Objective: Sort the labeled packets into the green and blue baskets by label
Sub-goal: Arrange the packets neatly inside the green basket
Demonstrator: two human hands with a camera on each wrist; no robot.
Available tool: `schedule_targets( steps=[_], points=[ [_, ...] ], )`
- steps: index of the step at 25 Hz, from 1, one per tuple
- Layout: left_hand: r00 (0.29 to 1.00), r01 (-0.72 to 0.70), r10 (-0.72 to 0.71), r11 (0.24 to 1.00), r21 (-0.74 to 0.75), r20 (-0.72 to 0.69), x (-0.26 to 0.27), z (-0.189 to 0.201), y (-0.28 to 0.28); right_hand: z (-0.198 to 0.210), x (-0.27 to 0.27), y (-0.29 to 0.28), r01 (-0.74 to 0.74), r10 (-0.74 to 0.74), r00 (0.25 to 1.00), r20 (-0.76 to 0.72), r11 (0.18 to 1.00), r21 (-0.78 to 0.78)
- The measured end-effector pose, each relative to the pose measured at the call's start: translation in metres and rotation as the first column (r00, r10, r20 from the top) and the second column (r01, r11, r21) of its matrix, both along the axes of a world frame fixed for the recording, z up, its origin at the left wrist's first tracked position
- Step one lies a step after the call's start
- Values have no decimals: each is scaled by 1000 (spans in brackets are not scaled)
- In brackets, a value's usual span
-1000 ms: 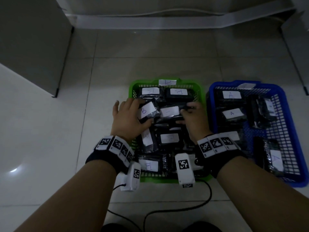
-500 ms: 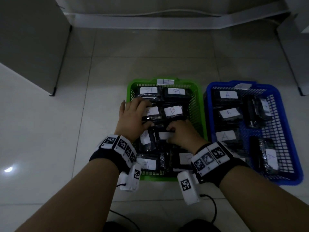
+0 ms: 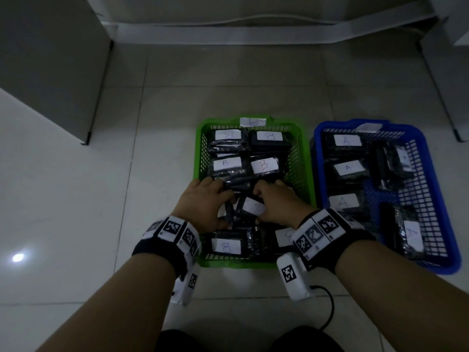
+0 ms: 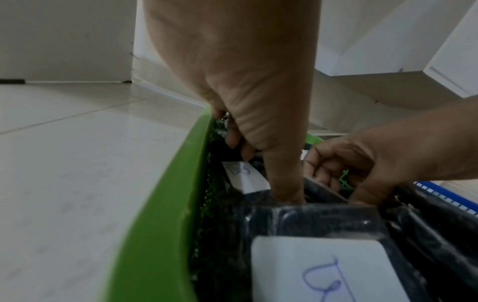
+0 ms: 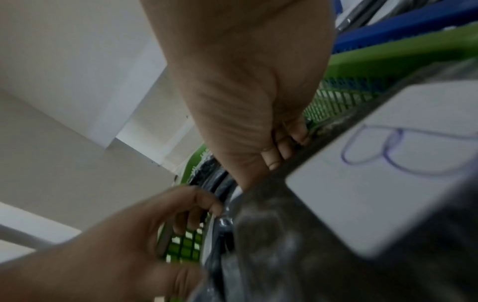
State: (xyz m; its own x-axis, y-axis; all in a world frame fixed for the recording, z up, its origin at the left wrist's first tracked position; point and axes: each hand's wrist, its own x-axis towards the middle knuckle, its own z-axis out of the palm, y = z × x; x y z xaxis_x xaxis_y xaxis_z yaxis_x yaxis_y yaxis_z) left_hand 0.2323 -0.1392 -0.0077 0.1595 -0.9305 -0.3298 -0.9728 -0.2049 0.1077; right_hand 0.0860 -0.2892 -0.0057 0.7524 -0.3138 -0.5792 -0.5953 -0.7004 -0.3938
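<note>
Green basket (image 3: 200, 153) on the tiled floor holds black packets labelled B. Both hands reach into its middle: left hand (image 3: 203, 204) and right hand (image 3: 275, 203) each curl around a packet (image 3: 250, 208) between them. Blue basket (image 3: 431, 179), just right of the green one, holds packets labelled A.

You see a pale tiled floor (image 3: 76, 199) with a bright light glare (image 3: 18, 257) at your left. A grey cabinet (image 3: 50, 59) stands at the far left, a white baseboard (image 3: 253, 31) runs along the back wall, and a black cable (image 3: 327, 311) loops near your dark-clothed knees (image 3: 241, 339).
</note>
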Motion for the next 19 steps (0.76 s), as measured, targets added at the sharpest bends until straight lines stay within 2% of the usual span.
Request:
schedule_targets(
  steps=[2,5,10,13,16,19],
  points=[
    [1000,14,-13,999,-49,8,2,4,1,2,1,-7,52,-53,998,20,998,34],
    [999,23,-28,991,-132,-34,5,3,8,12,2,-14,126,-143,986,84,976,177],
    [998,15,-25,983,-185,-52,3,-2,11,11,10,7,85,-85,996,-8,967,242],
    [998,-10,-2,984,-179,-63,5,-6,15,5,10,10,202,-219,976,1,898,391],
    [998,-42,32,987,-157,-62,3,-4,12,10,9,0,316,-365,927,87,885,343],
    [998,-29,22,993,-115,-60,-2,1,3,22,10,-15,296,-331,926,184,936,191]
  ],
)
